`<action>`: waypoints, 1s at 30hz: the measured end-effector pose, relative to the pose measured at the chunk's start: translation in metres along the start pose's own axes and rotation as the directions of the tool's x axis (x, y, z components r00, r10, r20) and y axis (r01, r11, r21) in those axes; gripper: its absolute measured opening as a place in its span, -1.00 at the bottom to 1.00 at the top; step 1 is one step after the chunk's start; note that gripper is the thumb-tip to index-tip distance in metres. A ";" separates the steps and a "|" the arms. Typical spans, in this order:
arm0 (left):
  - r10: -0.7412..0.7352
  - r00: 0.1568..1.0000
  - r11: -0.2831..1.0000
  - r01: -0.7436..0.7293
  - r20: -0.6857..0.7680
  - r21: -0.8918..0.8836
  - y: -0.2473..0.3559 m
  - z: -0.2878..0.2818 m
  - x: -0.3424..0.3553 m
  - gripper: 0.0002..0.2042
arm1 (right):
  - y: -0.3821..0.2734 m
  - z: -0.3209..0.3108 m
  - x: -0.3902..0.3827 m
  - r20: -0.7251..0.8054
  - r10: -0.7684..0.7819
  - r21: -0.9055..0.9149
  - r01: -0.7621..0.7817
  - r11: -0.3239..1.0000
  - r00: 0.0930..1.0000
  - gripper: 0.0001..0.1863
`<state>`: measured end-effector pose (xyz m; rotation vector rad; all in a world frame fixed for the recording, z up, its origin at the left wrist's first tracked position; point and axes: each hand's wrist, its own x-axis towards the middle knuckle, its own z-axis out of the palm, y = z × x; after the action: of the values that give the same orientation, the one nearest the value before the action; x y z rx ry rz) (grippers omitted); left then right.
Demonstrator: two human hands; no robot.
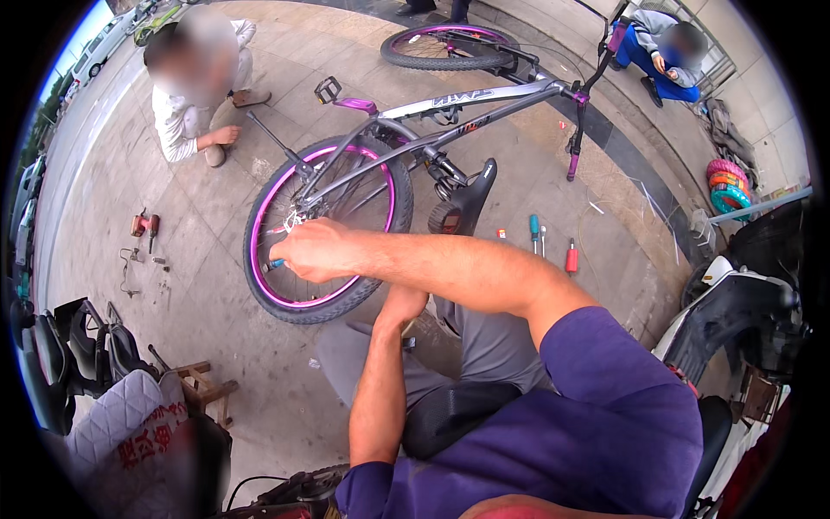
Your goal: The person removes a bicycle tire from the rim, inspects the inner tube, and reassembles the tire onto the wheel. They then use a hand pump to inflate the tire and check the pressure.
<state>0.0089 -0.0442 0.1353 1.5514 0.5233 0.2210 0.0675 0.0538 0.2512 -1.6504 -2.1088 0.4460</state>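
A grey bicycle [450, 108] with purple parts lies on its side on the pavement. Its rear wheel [399, 195], with a purple rim and black tyre, is in front of me. My right hand [316, 249] is closed over the wheel near the hub, and a short blue tool handle [273, 265] sticks out of the fist. What kind of tool it is stays hidden. Below my right forearm, my left hand [406, 303] is beside the tyre, its fingers out of sight. The black saddle [480, 195] lies just right of the wheel.
A teal screwdriver [534, 227] and a red-handled tool [571, 257] lie right of the saddle. A red drill [145, 223] is at left, near a wooden stool [201, 385]. One person [194, 95] crouches at far left, another [661, 56] at far right. A scooter [726, 311] stands at right.
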 end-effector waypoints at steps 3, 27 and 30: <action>-0.097 0.990 0.976 0.074 -0.104 -0.204 -0.040 -0.020 0.008 -0.62 | 0.018 -0.005 -0.005 0.055 0.026 -0.075 -0.022 0.997 0.998 -0.82; -0.811 0.521 0.189 -0.197 -0.266 -0.962 -0.195 -0.161 -0.054 -0.51 | 0.099 0.176 0.137 0.725 0.148 -0.160 -0.044 0.986 0.672 -0.58; -0.797 0.529 0.210 -0.208 -0.290 -0.955 -0.201 -0.161 -0.051 -0.54 | 0.135 0.224 0.137 0.811 0.022 0.027 -0.076 0.997 0.585 -0.48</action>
<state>-0.1458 0.0704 -0.0428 -0.0957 1.1744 0.7436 0.0373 0.2209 0.0094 -1.6300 -2.6019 1.5291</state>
